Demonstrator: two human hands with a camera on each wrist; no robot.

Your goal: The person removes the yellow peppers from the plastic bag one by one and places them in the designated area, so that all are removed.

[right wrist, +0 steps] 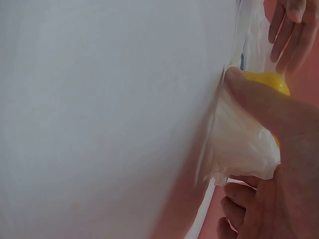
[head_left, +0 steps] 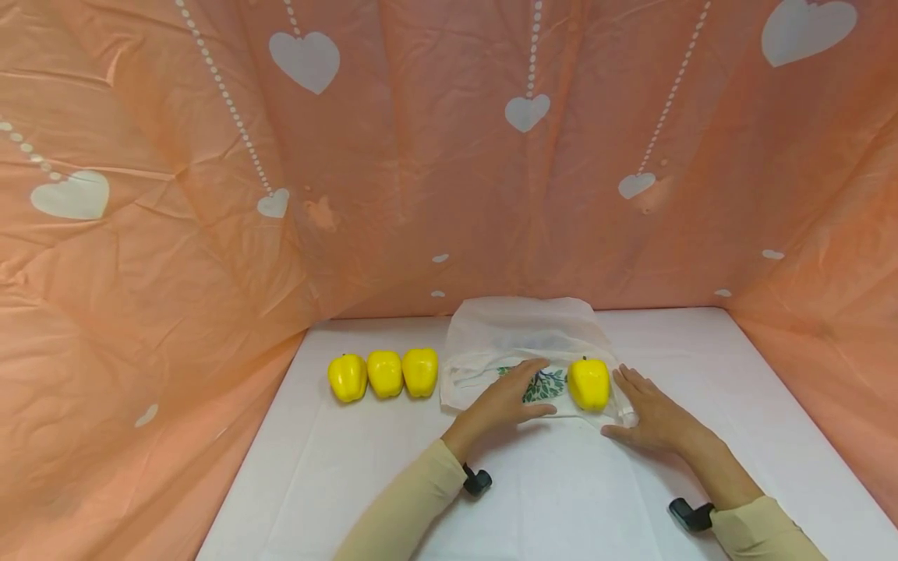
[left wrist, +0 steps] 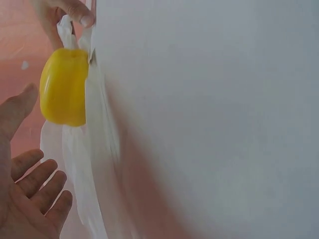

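Observation:
A yellow bell pepper (head_left: 588,384) lies on the right part of a thin white bag (head_left: 522,323) printed with a green-leaved tree. My left hand (head_left: 501,403) hovers over the printed part, thumb and fingers spread, to the left of the pepper. In the left wrist view, its fingers (left wrist: 42,184) are relaxed and hold nothing. On the pepper's other side, my right hand (head_left: 655,413) rests at the bag's right end, fingers straight and thumb apart. The right wrist view shows its thumb (right wrist: 249,94) along the bag's edge, partly hiding the pepper.
Three more yellow bell peppers (head_left: 385,374) stand in a row to the left of the bag. A white cloth (head_left: 337,483) covers the table. Orange sheeting with white hearts (head_left: 449,171) hangs behind and at both sides.

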